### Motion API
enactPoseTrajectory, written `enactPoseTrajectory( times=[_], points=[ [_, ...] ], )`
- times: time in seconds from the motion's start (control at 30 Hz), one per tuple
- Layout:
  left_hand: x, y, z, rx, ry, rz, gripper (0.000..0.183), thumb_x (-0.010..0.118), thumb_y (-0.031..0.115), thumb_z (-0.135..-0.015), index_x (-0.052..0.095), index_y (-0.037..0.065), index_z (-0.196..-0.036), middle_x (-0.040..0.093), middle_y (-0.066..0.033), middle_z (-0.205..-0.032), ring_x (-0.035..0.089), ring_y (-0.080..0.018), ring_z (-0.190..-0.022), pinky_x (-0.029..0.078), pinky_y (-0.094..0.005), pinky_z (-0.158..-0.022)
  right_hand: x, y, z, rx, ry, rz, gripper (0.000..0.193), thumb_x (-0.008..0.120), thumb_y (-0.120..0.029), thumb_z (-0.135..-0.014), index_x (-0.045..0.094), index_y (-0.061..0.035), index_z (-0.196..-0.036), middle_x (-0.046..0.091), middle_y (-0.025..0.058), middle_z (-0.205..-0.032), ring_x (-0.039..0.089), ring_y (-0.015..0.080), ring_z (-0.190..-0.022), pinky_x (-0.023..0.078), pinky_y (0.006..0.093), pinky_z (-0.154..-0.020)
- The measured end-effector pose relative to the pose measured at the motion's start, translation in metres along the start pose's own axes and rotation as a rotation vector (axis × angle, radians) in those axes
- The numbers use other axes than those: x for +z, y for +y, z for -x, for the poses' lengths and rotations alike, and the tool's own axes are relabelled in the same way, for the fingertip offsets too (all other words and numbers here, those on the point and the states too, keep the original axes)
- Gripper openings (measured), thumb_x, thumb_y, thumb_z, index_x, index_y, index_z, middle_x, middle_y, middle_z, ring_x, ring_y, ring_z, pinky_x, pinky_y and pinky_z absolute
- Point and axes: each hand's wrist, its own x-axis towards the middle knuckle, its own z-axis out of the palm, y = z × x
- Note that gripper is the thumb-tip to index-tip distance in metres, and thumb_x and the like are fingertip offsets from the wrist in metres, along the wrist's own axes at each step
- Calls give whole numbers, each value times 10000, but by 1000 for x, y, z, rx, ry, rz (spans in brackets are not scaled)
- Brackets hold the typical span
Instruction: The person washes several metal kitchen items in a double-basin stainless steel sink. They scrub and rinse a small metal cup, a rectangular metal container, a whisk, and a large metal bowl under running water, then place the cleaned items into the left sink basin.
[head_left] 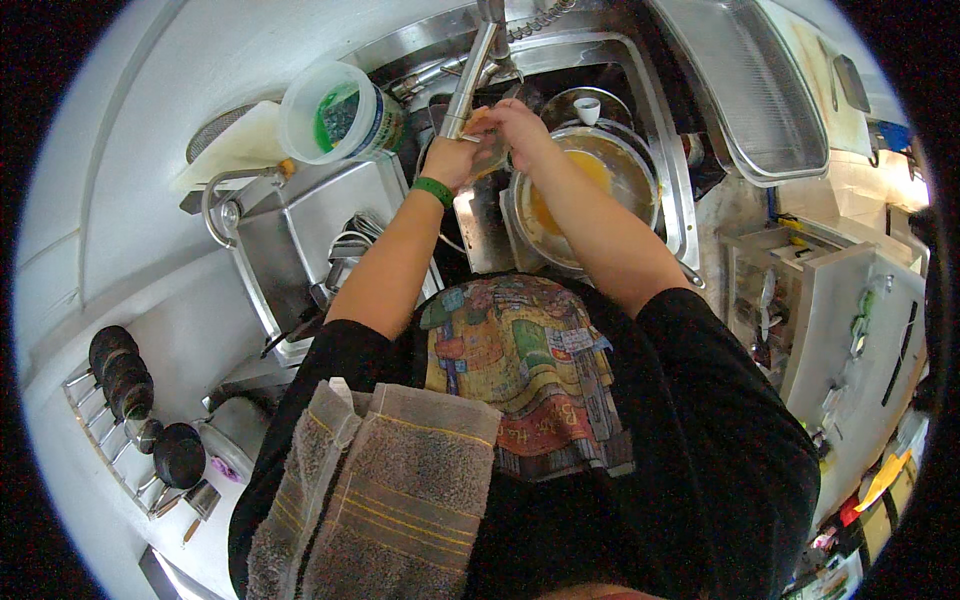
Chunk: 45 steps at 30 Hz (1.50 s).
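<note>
Both hands are close together over a metal sink (640, 75), below the faucet (470, 85). My left hand (452, 160), with a green band at the wrist, has its fingers curled around something. Closed against the same spot is my right hand (520, 132). Between them shows a small orange-tan patch, perhaps a sponge, and a thin edge; the item's kind is hidden. Under my right forearm sits a wide metal bowl (632, 190) with yellowish liquid or residue. Beside it lies a flat metal piece (482, 228). A small white cup (588, 110) stands behind the bowl on a round dish.
A plastic tub (300, 115) with something green inside stands left of the sink. Further left is a metal basin (265, 270) with utensils. A long metal tray (745, 85) lies at the right. Black pans (125, 375) hang on the left wall. A grey towel (400, 490) hangs on me.
</note>
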Motion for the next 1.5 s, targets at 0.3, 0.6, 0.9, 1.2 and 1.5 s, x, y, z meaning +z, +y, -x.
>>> enactPoseTrajectory(
  times=[0.3,0.6,0.9,1.2,1.5],
  points=[
    [-4,7,23,71,83,301,347,506,46,-943,576,45,-1283,667,-80,-1161,663,-209,-937,548,-332,-836,2,14,-10,-5,-74,259,258,466,-215,-961,657,-42,-983,674,107,-824,629,217,-745,511,375,-661],
    [-41,12,8,-155,-35,83,254,507,120,-922,607,-35,-1096,676,-140,-976,665,-248,-885,542,-399,-788,17,-4,8,-472,249,1488,355,484,-397,-959,655,-93,-896,710,128,-909,667,353,-882,483,519,-803],
    [12,22,-5,-164,-117,885,754,362,747,-900,573,122,-1267,572,-194,-1336,529,-394,-1219,397,-561,-1024,44,24,22,-718,208,1346,531,539,-305,-909,466,-67,-1379,409,247,-1448,346,438,-1358,155,644,-1114],
    [-25,-7,-5,-152,-34,821,660,258,525,-1035,427,-2,-1394,561,-198,-1329,526,-398,-1219,401,-520,-1054,17,34,36,-784,-318,1470,580,487,-328,-963,387,-79,-1477,350,207,-1529,340,391,-1399,276,452,-1146],
    [-24,-14,22,-55,126,479,356,431,299,-1050,523,81,-1316,661,-121,-1008,643,-238,-911,545,-380,-773,-11,-3,-21,-520,112,1133,394,553,-373,-940,645,-42,-1133,672,208,-1043,622,412,-993,484,463,-864]
  ],
)
